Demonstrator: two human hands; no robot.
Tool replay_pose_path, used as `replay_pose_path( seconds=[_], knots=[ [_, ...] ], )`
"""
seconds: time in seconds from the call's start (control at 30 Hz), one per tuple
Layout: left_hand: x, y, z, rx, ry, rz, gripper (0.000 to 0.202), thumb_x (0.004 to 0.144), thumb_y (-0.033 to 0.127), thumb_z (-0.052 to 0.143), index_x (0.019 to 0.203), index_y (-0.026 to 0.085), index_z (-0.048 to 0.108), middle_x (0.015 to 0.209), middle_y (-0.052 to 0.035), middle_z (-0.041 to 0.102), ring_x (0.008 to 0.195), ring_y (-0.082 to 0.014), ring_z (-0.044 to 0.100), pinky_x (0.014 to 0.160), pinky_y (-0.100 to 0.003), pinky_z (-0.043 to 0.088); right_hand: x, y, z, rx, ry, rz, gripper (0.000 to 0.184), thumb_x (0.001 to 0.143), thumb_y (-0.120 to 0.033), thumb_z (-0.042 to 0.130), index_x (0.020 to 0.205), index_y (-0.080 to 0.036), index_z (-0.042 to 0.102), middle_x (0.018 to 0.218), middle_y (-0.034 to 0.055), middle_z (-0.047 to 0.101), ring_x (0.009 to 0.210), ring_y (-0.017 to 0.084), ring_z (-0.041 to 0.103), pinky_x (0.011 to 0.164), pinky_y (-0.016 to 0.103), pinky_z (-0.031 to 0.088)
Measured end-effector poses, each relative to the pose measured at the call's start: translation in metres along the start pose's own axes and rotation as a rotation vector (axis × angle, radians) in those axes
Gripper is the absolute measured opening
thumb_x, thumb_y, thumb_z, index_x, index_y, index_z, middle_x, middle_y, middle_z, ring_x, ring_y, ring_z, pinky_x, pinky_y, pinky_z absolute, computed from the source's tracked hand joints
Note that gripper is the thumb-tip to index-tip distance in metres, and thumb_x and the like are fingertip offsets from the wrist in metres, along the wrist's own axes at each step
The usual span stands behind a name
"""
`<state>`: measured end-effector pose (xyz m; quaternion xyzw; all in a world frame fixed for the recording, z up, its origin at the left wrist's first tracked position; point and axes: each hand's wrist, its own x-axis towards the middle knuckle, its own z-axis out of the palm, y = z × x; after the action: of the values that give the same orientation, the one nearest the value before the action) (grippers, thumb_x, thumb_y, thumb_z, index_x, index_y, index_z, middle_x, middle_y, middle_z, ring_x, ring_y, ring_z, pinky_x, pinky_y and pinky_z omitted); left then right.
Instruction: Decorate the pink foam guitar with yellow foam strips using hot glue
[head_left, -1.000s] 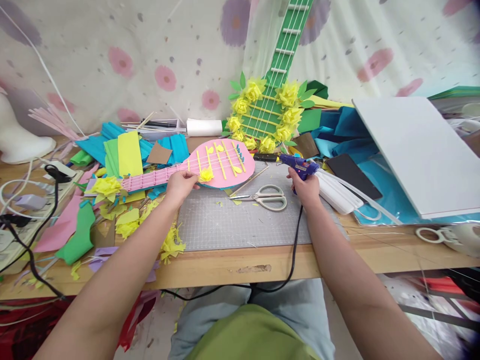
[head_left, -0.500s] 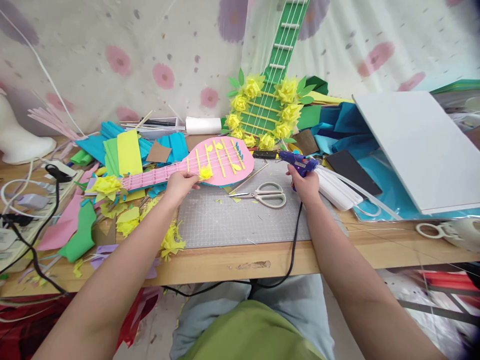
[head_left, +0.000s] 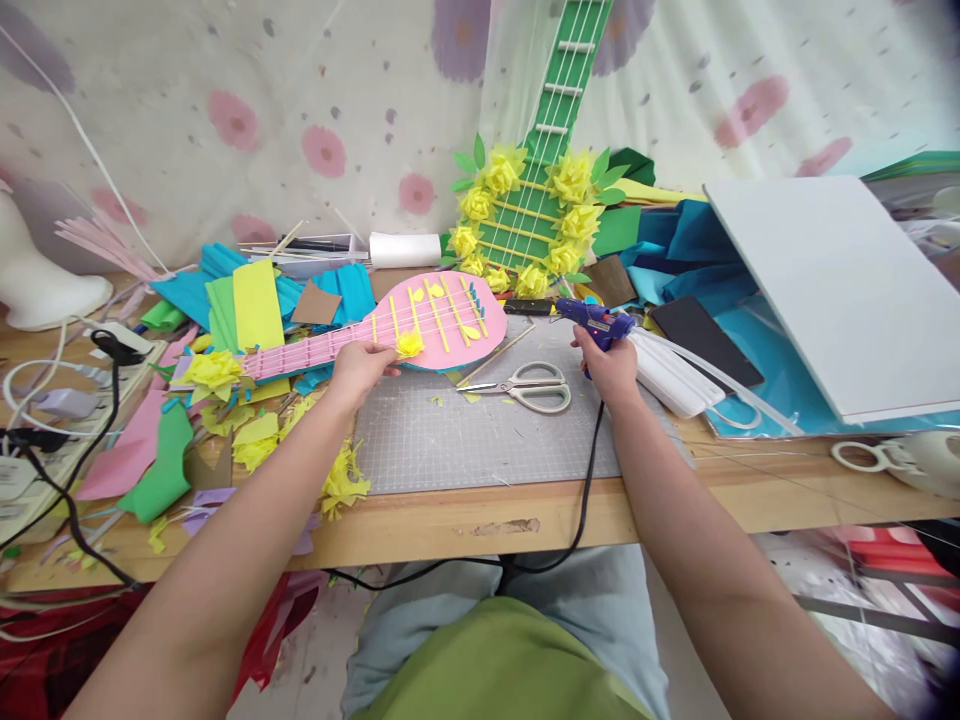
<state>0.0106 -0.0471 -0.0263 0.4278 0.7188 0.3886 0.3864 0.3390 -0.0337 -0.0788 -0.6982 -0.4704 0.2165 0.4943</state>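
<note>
Plainly, glue gun (head_left: 602, 323) in right hand (head_left: 611, 369), left hand (head_left: 361, 370) on pink guitar (head_left: 439, 318)

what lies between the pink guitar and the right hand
In the head view, scissors, a thin stick, small paper scraps and a black-handled tool lie between the pink guitar and the right hand.

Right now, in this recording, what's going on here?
A person's left hand touches a yellow flower at the near edge of a pink guitar; whether it grips or presses is unclear. The right hand holds a purple glue gun. Scissors lie between the hands on a grey cutting mat; a green guitar stands behind.
</note>
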Motion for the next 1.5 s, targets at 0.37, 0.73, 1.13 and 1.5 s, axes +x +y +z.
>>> replay_pose_path(
  seconds=[0.37,0.73,1.13,1.5],
  knots=[
    [-0.003,0.006,0.0,-0.053,-0.053,-0.055,0.017,0.057,0.022,0.068,0.07,0.012,0.064,0.081,-0.0106,0.073,0.053,-0.0116,0.063,0.038,-0.018,0.026,0.0,-0.001,-0.001,0.002,-0.006,0.038,0.038,0.069,-0.054,0.061,0.067,-0.016,0.064,0.047,0.0003,0.054,0.042,0.013,0.049,0.055,0.032,0.046],
    [-0.008,0.013,-0.005,-0.111,-0.105,-0.11,0.008,0.067,0.02,0.054,0.073,0.016,0.05,0.078,-0.0108,0.072,0.052,-0.0106,0.061,0.038,-0.016,0.026,0.002,0.003,-0.001,-0.023,-0.007,0.012,0.04,0.07,-0.055,0.059,0.067,-0.016,0.066,0.04,-0.0015,0.048,0.04,0.014,0.049,0.054,0.031,0.044],
    [-0.005,0.016,-0.005,-0.147,-0.102,-0.137,0.008,0.071,0.018,0.054,0.077,0.014,0.051,0.077,-0.0126,0.072,0.047,-0.0094,0.058,0.037,-0.016,0.027,0.003,0.004,-0.001,-0.005,-0.004,-0.006,0.043,0.068,-0.058,0.059,0.067,-0.016,0.065,0.042,-0.001,0.05,0.041,0.014,0.049,0.055,0.031,0.045],
    [-0.01,0.028,-0.006,-0.078,-0.054,-0.099,0.009,0.069,0.014,0.053,0.076,0.017,0.047,0.07,-0.0091,0.07,0.05,-0.0125,0.061,0.036,-0.016,0.026,0.0,-0.003,-0.002,-0.006,-0.009,-0.002,0.046,0.067,-0.06,0.057,0.068,-0.015,0.064,0.05,0.0016,0.056,0.042,0.014,0.05,0.055,0.032,0.045]
  ],
)
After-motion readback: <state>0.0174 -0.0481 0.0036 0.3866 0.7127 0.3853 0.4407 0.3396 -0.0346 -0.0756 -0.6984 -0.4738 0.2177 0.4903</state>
